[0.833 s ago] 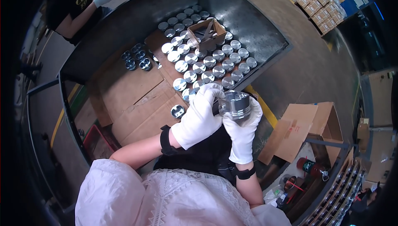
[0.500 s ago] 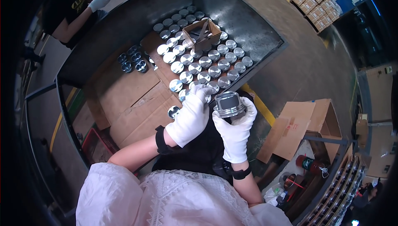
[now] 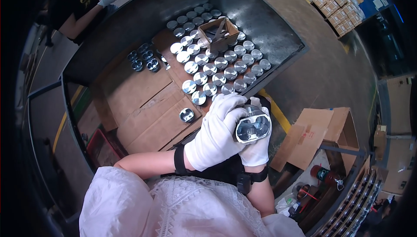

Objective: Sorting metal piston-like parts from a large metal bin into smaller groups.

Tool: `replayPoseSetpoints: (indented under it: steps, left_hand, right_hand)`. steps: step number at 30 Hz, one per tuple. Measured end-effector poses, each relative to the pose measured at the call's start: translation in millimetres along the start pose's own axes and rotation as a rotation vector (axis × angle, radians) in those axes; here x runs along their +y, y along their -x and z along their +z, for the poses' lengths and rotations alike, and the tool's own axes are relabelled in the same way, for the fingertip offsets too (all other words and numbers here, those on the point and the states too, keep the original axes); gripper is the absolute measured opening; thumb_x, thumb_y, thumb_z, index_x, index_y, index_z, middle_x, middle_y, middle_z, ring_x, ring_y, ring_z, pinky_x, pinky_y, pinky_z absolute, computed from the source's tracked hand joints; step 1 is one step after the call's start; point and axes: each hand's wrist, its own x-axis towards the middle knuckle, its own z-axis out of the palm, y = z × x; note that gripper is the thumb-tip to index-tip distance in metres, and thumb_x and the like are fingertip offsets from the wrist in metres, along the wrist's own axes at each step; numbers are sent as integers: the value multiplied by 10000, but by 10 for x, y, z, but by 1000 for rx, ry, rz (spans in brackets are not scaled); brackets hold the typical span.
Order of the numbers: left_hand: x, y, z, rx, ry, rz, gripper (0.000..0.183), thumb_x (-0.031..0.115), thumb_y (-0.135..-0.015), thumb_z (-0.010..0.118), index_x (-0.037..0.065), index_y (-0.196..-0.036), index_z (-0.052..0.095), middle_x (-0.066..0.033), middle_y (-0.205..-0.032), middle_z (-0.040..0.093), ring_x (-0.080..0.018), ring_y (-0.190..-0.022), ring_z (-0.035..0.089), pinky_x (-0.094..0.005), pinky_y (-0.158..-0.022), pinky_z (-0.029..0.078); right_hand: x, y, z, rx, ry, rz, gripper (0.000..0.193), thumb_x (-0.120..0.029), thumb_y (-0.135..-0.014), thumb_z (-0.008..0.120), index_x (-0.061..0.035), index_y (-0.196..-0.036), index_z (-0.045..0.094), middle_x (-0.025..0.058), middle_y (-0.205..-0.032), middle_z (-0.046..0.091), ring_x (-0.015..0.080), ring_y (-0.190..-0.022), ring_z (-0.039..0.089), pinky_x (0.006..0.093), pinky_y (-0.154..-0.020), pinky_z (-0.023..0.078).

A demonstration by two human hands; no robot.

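A shiny metal piston (image 3: 253, 129) is held between my two white-gloved hands, its hollow underside facing up toward me. My left hand (image 3: 217, 128) curls its fingers over the piston's far left side. Around its right side wraps my right hand (image 3: 257, 153), partly hidden behind the piston. Just left of my hands, a single piston (image 3: 186, 115) rests hollow side up on a cardboard sheet (image 3: 143, 117). Beyond stand rows of pistons (image 3: 210, 69), flat crowns up. Farther left is a small group of pistons (image 3: 137, 65) with hollow undersides showing.
A dark metal bin wall (image 3: 265, 17) encloses the work surface. A small open carton (image 3: 230, 39) with flat strips sits over the pistons. At right are a cardboard box (image 3: 304, 128), a dark red bottle (image 3: 326, 175) and stacked trays (image 3: 347, 204). A gloved co-worker (image 3: 76, 13) stands far left.
The piston has been tipped so its hollow underside shows instead of its ringed side. My left hand has moved right and closed onto it. The co-worker's hands have shifted slightly.
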Motion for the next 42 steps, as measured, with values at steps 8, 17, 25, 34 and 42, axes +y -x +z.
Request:
replayPoseSetpoints:
  steps: [8,17,25,34,42]
  left_hand:
    - [-195,120,-166,-48,34,-198,570,-55,-660,754,8,-1163,494,-242,-1224,535,-455,-1106,577,-457,-902,516]
    - [-2308,415,-1130,-265,-666,-728,390,167,-752,782,-2,-1050,595,-221,-975,643,-370,-814,682,-404,-729,559]
    - [-3742,1560,-483,-706,-676,-1182,647,399,-750,801,-55,-1162,594,-284,-1173,626,-369,-1044,680,-410,-851,575]
    - [-3797,1867,-212,-606,-679,-1109,647,304,-711,820,-8,-1214,559,-247,-1237,570,-379,-1105,624,-434,-910,540]
    - [-3811,1210,208,-463,-745,-773,648,186,-715,768,73,-1275,462,-195,-1300,514,-392,-1217,518,-516,-973,473]
  right_hand:
    - [198,-147,57,-58,392,-157,377,-279,-994,588,-54,-1297,586,118,-1301,607,220,-1226,564,374,-1081,435]
    - [348,-640,-200,-172,2193,-797,339,-92,-827,675,-15,-1157,680,157,-1201,632,364,-1189,533,529,-1063,392]
    - [403,-702,-228,-209,2384,-660,328,-179,-838,672,-14,-1120,701,119,-1180,647,341,-1168,539,549,-1092,347]
    - [405,-731,-204,-193,2416,-583,357,-177,-818,662,-13,-1134,690,118,-1200,642,351,-1181,526,570,-1092,337]
    - [392,-727,-227,-190,2424,-590,360,-158,-796,684,-16,-1127,689,123,-1185,646,352,-1170,530,569,-1076,351]
